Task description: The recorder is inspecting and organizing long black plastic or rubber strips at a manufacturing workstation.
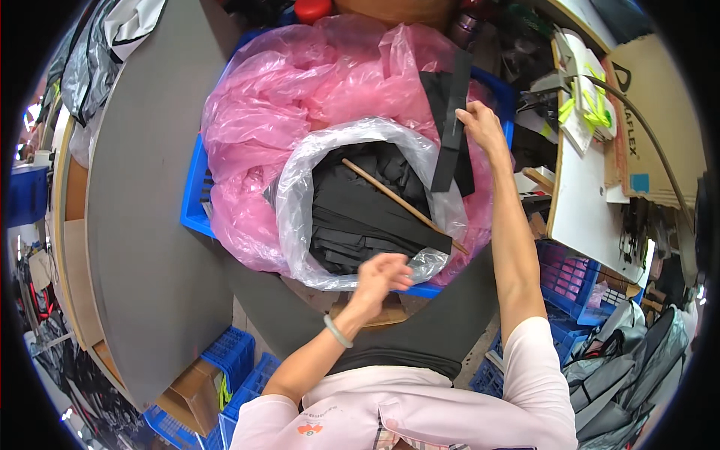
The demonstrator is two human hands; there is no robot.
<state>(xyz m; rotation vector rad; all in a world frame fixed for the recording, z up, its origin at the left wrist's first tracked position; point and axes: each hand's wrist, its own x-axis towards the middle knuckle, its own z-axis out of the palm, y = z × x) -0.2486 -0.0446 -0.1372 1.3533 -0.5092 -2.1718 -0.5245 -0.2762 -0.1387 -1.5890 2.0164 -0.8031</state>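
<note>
black strip [452, 131] | pinched in right hand [484, 126], extending above and below | left hand [381, 278] free, well apart

Bright light glints on pink plastic [259, 101], the left grip [382, 279] looks blurred, and outer edges bend.

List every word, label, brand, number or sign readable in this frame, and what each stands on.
Cardboard box, right side: large dark lettering, legible, but I don't transcribe printed wording or brands.
Pale shirt: small lettering by an orange emblem, too small to read reliably.
Black strip in the right hand: no lettering visible.
</note>
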